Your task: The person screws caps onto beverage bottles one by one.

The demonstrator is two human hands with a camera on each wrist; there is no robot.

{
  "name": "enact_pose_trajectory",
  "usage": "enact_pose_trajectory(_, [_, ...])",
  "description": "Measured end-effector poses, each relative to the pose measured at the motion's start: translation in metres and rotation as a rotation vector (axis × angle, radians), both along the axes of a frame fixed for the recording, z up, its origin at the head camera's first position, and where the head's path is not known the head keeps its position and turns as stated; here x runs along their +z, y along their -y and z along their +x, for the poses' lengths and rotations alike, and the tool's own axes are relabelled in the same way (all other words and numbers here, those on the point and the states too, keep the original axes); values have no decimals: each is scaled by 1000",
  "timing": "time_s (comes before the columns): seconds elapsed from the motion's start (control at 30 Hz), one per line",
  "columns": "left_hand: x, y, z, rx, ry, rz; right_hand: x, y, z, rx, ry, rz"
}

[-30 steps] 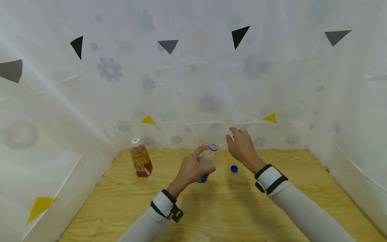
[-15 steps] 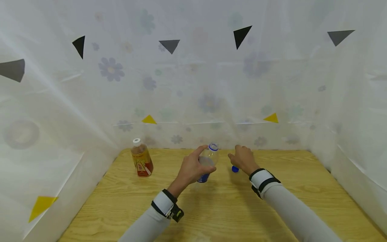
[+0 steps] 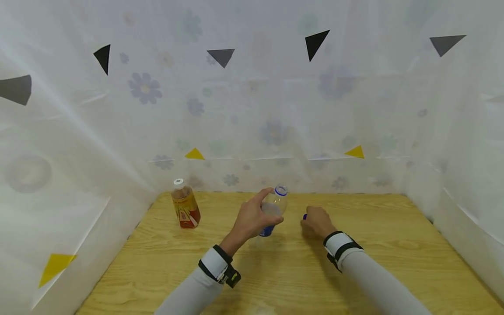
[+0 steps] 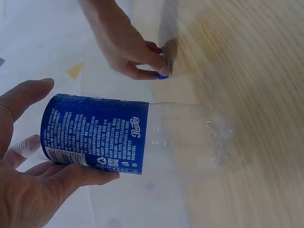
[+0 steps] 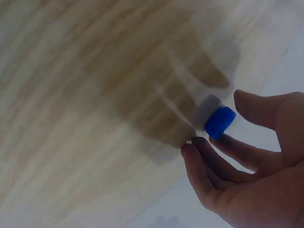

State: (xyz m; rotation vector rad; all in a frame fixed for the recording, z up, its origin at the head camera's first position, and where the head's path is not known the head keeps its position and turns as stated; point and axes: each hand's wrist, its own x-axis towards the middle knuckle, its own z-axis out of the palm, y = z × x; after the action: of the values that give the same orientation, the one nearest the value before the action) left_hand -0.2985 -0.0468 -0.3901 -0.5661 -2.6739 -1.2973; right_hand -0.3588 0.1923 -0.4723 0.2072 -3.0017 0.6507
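A clear plastic bottle with a blue Pepsi label (image 4: 95,133) and an open mouth is gripped by my left hand (image 3: 250,220). It stands nearly upright above the table in the head view, its blue-ringed neck (image 3: 281,190) uncovered. My right hand (image 3: 318,222) is low over the table, right of the bottle. Its thumb and index finger are around a blue bottle cap (image 5: 220,122), which lies at the tabletop. In the head view the hand hides most of the cap. The left wrist view shows the cap at the right hand's fingertips.
A bottle of reddish-brown drink (image 3: 186,208) with a white cap stands at the back left of the wooden table (image 3: 165,267). Whitish flower-patterned sheeting (image 3: 252,100) walls off the back and both sides.
My right hand has come down to the blue cap on the table, its fingers closing around it. The left hand keeps its hold on the bottle, almost unmoved.
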Motion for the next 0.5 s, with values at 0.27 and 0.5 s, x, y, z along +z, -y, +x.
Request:
enact_pose_trajectory(0.27, [0, 1, -1, -8, -1, 1, -9, -1, 1, -41, 15, 6])
enact_pose_trajectory(0.5, [0, 1, -1, -6, 5, -3, -8, -4, 1, -23, 13, -10])
